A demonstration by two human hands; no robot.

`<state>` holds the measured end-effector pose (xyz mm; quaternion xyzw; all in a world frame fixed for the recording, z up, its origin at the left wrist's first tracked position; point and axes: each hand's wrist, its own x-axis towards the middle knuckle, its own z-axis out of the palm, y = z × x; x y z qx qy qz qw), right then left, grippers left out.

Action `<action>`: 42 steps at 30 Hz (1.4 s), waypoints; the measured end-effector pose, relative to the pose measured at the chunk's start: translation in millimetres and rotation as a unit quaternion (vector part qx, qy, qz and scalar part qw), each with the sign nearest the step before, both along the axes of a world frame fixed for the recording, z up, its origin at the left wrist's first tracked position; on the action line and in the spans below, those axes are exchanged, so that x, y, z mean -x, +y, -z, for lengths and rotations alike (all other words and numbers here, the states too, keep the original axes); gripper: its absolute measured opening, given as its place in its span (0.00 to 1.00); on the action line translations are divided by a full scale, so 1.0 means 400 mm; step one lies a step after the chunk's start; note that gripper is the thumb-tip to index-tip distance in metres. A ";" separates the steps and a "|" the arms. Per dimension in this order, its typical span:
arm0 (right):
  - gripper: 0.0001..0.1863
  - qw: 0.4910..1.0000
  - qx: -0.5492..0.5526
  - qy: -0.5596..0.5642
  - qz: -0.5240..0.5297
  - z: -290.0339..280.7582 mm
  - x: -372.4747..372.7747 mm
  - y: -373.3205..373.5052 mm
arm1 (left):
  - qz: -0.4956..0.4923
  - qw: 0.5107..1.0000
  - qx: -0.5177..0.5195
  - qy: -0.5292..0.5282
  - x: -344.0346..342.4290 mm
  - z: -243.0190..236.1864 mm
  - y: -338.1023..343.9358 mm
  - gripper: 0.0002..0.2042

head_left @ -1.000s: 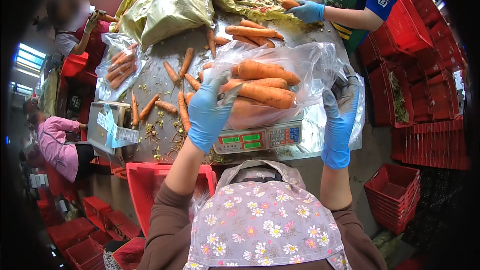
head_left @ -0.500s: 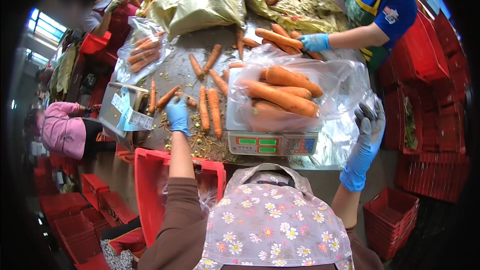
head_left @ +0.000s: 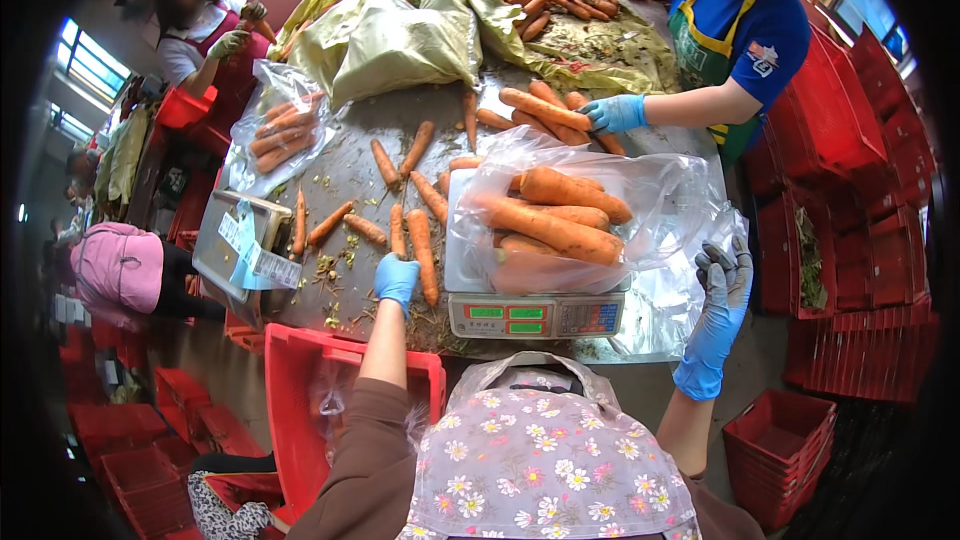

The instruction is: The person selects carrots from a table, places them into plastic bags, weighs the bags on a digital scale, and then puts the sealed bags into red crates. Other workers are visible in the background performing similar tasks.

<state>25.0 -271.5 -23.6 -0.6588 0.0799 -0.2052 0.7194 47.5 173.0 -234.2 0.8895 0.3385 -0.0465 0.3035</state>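
Observation:
My left hand (head_left: 397, 280), in a blue glove, is closed around the lower end of a slim carrot (head_left: 397, 230) on the table. A thicker carrot (head_left: 422, 255) lies just to its right. My right hand (head_left: 718, 310), in a blue glove with dark, soiled fingertips, is raised at the table's right edge. Its fingers are half curled and apart, near the edge of the clear plastic; no carrot shows in them. Between my hands, a clear plastic bag (head_left: 650, 190) holding several large carrots (head_left: 560, 225) rests on a digital scale (head_left: 535, 315) with lit green displays.
Loose carrots (head_left: 330, 223) lie left of centre, near another scale (head_left: 240, 240) and a bagged bunch (head_left: 285, 130). A co-worker's blue-gloved hand (head_left: 615, 113) touches carrots beyond my scale. A red crate (head_left: 290, 410) stands below the front edge; yellowish sacks (head_left: 400, 40) are at the back.
My left hand has moved right, from the carrots at left to the slim carrot. My right hand stays near the plastic's edge. The co-worker's far hand has moved left onto carrots.

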 end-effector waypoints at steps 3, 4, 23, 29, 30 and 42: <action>0.25 0.999 -0.017 0.024 0.021 0.027 0.017 -0.017 | 0.045 0.998 -0.027 0.019 -0.001 0.002 -0.002 0.21; 0.25 0.999 -0.024 0.025 0.022 0.039 0.023 -0.022 | 0.063 0.994 -0.090 0.025 0.002 -0.054 -0.063 0.21; 0.23 0.989 -0.067 0.105 0.084 0.059 0.124 -0.115 | 0.205 0.889 0.278 -0.299 0.020 -0.567 -0.155 0.14; 0.24 0.990 -0.095 0.077 0.062 0.001 0.106 -0.076 | 0.506 0.751 -0.247 -0.346 -0.071 -0.674 -0.424 0.20; 0.24 0.991 -0.094 0.072 0.061 -0.006 0.108 -0.076 | 0.521 0.751 -0.274 -0.298 -0.104 -0.644 -0.443 0.19; 0.22 0.981 -0.097 0.110 0.124 0.050 0.185 -0.177 | 0.491 0.807 -0.134 -0.300 -0.201 -0.490 -0.426 0.11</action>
